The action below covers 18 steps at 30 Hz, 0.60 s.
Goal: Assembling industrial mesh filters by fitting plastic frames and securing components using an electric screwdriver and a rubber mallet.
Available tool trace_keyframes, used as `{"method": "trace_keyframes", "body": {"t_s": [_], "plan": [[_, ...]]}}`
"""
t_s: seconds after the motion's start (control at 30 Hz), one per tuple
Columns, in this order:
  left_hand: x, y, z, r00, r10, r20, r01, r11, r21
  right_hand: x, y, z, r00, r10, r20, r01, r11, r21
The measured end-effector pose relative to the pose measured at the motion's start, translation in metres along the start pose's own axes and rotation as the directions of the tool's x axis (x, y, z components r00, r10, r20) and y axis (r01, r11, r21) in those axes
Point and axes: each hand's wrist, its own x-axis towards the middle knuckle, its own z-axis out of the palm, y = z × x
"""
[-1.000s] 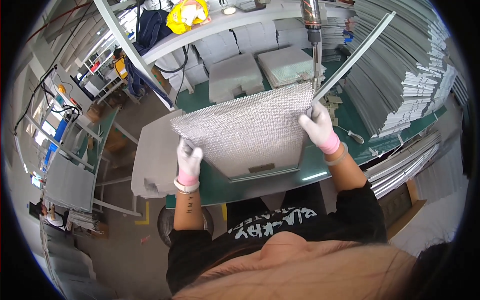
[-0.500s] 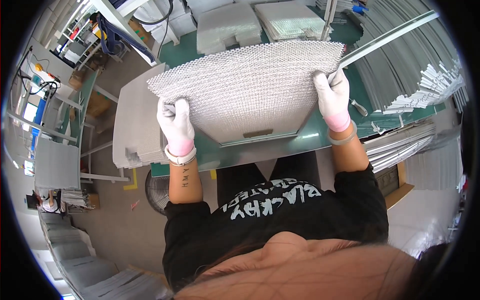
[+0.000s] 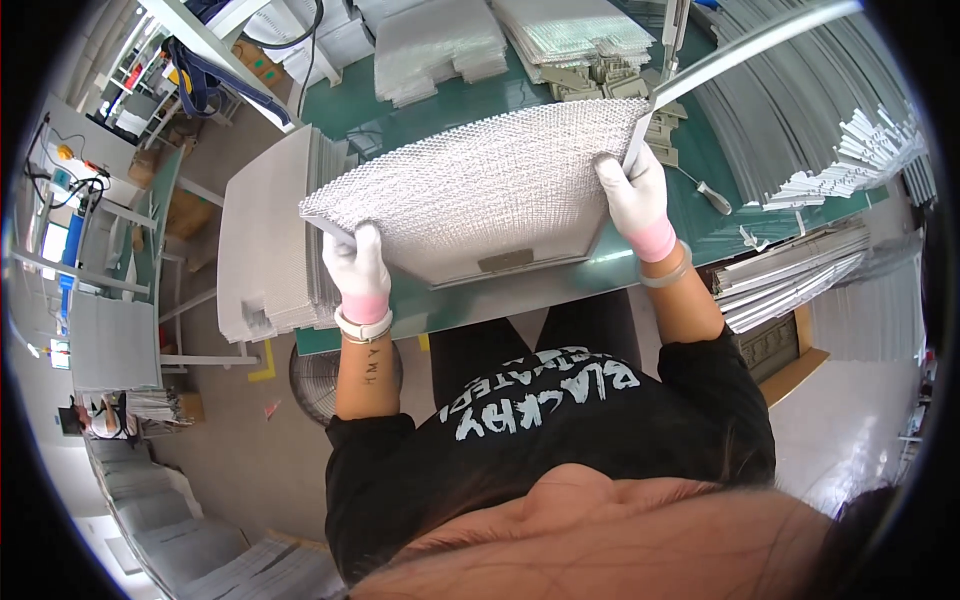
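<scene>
Between my two white-gloved hands is a silver metal mesh panel, tilted with its far edge raised and bowed. A small dark rectangular tab shows near its lower edge, where a thin frame edge runs. My left hand pinches the panel's left corner, thumb on top, by a pale metal strip. At the far right corner my right hand is closed on the panel's edge, thumb over the mesh. A long pale metal frame strip reaches from that corner to the upper right. The fingers under the panel are hidden.
On the green table, stacked mesh sheets stand at left and more sheet stacks behind. Beige plastic parts are piled beyond the panel. At right lie a handled tool and many long metal strips.
My right hand has moved left and slightly down, my left hand a little down. The panel's far edge has dropped at the right and bowed, uncovering the beige parts. Strips now show at both corners.
</scene>
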Motion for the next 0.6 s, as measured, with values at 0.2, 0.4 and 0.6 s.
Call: {"method": "trace_keyframes", "body": {"t_s": [0.2,0.4,0.6], "plan": [[0.032,0.036,-0.012,0.867,-0.234,0.439,0.227,0.971,0.068,0.023,-0.025,-0.021,0.933,0.187,0.306,-0.204,0.979,0.024],[-0.045,-0.029,-0.021,0.752,-0.567,0.338,0.568,0.816,0.104,-0.023,0.026,-0.029,0.735,0.465,0.493,-0.500,0.863,-0.069],[-0.063,-0.059,-0.048,0.557,-0.681,0.476,0.603,0.725,0.332,-0.050,0.054,-0.043,0.677,0.502,0.538,-0.438,0.862,-0.254]]}}
